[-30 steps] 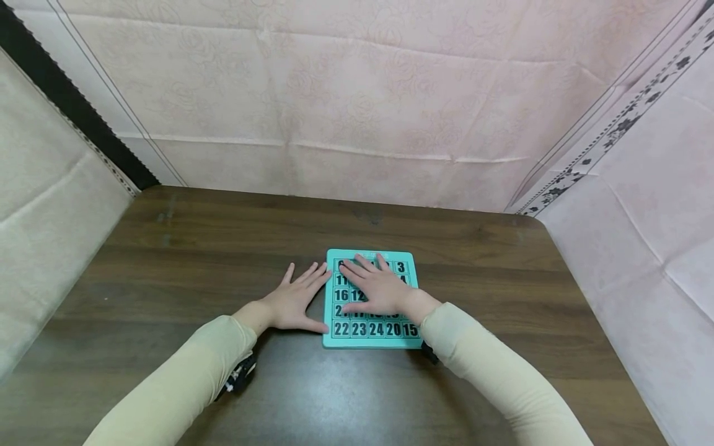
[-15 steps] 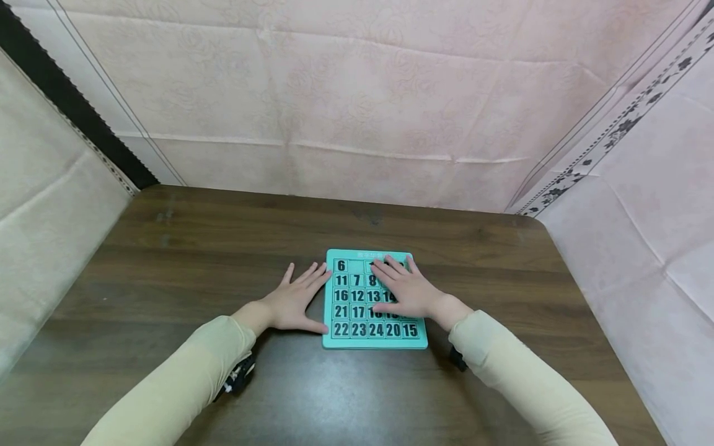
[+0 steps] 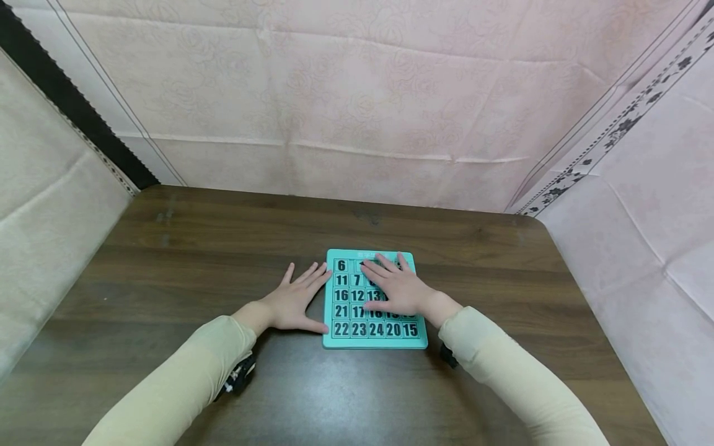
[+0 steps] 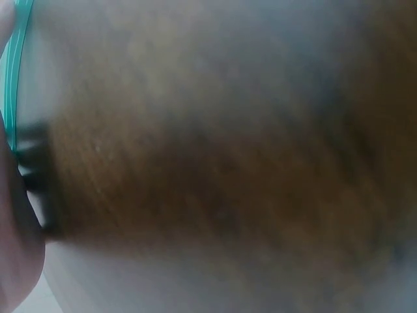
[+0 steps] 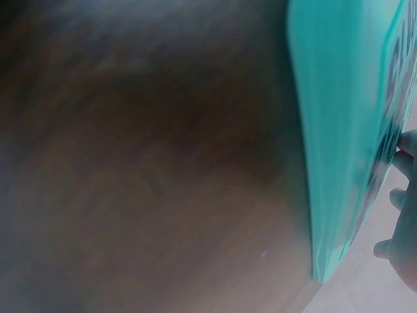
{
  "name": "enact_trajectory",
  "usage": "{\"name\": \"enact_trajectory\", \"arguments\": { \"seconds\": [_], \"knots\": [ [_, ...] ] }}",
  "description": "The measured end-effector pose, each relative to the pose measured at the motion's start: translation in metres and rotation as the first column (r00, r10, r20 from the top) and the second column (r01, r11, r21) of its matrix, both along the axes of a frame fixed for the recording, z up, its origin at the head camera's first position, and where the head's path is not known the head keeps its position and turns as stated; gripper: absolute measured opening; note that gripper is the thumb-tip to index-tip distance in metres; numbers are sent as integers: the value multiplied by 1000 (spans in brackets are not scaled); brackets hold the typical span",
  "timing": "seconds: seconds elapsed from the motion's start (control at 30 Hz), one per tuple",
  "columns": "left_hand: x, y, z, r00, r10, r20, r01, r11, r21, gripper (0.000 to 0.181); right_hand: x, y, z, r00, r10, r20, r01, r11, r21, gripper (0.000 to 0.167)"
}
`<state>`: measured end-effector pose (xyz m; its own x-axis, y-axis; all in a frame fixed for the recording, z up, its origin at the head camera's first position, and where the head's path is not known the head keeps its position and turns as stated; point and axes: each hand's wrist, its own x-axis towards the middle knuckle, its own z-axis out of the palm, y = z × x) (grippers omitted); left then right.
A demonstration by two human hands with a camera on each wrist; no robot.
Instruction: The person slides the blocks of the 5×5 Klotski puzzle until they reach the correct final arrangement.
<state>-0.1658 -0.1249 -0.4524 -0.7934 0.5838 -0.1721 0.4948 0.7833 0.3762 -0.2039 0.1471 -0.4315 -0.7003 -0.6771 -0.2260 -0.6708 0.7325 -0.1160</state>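
Observation:
A turquoise number board (image 3: 350, 343) with black-numbered square tiles lies flat on the table. The left hand (image 3: 287, 306) rests on the wood at the board's left side, fingers spread, with its thumb tip and a fingertip at the left edge. Over the upper right of the board lies the right hand (image 3: 400, 291), its fingers spread and straight, hiding several tiles. The bottom row reads 22, 23, 24, 20, 15. In the right wrist view the board's side (image 5: 332, 143) shows, with fingertips of the right hand (image 5: 405, 215) on its top. The left wrist view catches a strip of the board (image 4: 13, 85).
The brown wooden table (image 3: 223, 235) extends around the board. Pale patterned cloth (image 3: 357, 111) hangs behind it and at both sides. Dark devices are partly visible at the wrists, below the sleeves (image 3: 178, 384).
The right hand slid rightward over the board, then slightly back left, uncovering tiles at the left such as 6, 11 and 7. The left hand and the board stay where they were.

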Motion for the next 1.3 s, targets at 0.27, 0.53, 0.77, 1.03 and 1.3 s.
{"name": "enact_trajectory", "arguments": {
  "seconds": [0.27, 0.53, 0.77, 1.03, 1.3],
  "knots": [
    [-1, 0, 0, 1000, 3, 11, -3, 1000, -4, 110, -1, -9, -1, 1000, -1, -1, 1, 1000, 10, 84],
    [-2, 0, -1, 1000, 9, 12, -9, 1000, -13, 110, 0, -11, 1, 1000, -1, -1, 1, 1000, 13, 84],
    [-1, 1, -3, 1000, 6, 6, -6, 1000, -10, 111, 5, 2, 1, 1000, 2, -12, -2, 1000, -16, 85],
    [0, 0, -2, 1000, 2, -11, -2, 1000, -5, 111, 8, 33, 1, 999, -41, -34, 39, 997, -65, 84],
    [0, 0, -1, 1000, 2, -13, -2, 1000, -4, 111, 7, 40, 0, 998, -61, -12, 60, 996, -65, 83]
  ]
}}
